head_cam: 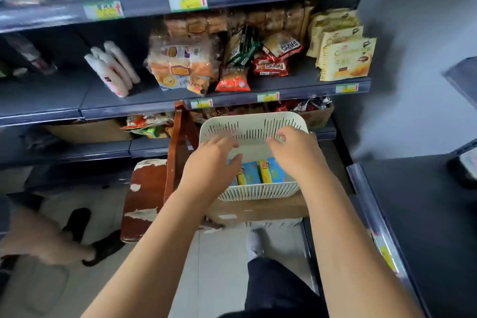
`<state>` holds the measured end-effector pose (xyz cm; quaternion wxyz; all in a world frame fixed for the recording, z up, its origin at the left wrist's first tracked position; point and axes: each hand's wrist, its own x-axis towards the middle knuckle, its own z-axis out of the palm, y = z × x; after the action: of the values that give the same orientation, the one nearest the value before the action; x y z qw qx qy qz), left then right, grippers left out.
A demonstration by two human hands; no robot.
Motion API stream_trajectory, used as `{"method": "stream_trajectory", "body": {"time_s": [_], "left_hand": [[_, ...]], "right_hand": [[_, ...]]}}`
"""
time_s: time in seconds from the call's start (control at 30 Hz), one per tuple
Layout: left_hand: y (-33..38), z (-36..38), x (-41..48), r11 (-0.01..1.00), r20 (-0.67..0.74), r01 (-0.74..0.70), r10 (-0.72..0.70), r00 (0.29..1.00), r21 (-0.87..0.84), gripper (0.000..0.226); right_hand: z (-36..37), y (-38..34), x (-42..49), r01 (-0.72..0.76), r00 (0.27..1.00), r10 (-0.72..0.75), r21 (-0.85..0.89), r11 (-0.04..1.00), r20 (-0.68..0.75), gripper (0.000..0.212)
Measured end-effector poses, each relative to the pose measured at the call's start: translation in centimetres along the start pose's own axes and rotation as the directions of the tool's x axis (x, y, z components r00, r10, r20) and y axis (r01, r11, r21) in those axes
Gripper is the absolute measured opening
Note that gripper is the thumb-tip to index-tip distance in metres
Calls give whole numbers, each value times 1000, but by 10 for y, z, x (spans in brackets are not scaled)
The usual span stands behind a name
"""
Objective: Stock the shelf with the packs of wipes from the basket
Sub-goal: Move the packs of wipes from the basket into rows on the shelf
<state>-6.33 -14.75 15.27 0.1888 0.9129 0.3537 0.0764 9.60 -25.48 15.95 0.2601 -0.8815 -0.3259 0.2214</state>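
A cream slotted basket [254, 128] stands on a cardboard box in front of the shelves. Inside it lie blue and yellow packs of wipes [260, 171], side by side. My left hand [211, 160] hovers over the basket's left part with fingers spread and relaxed, holding nothing. My right hand [294, 148] reaches over the right part, fingers loosely bent above the packs, also holding nothing. The grey middle shelf [51, 98] above carries white and pink packs [113, 68] left of the snacks.
Bags of bread, snacks and biscuits [258, 51] fill the shelf's right half. A worn brown wooden chair [154, 188] stands left of the basket. Another person's hand [51, 248] and black shoes [103, 245] are at lower left. A dark counter [426, 214] runs along the right.
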Motion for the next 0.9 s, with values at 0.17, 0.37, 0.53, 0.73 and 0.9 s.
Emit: {"method": "stream_trajectory", "body": {"time_s": [0.17,0.37,0.53,0.73,0.9], "left_hand": [[-44,53,92,992,193,126,-130,973,31,35],[-91,139,139,960,415,280,-265,870,25,42],[-127,204,133,937,574,241,-345,742,251,62],[-147,224,157,904,604,62,-332,725,424,69],[-147,213,164,907,559,89,-328,762,411,49]], "right_hand": [[45,43,89,-181,974,179,-1,984,138,46],[140,90,142,-264,850,368,-300,917,378,51],[181,111,160,-359,722,580,-512,780,378,39],[206,125,185,-452,604,746,-649,611,281,48],[208,132,190,-457,711,672,-590,666,208,57]]}}
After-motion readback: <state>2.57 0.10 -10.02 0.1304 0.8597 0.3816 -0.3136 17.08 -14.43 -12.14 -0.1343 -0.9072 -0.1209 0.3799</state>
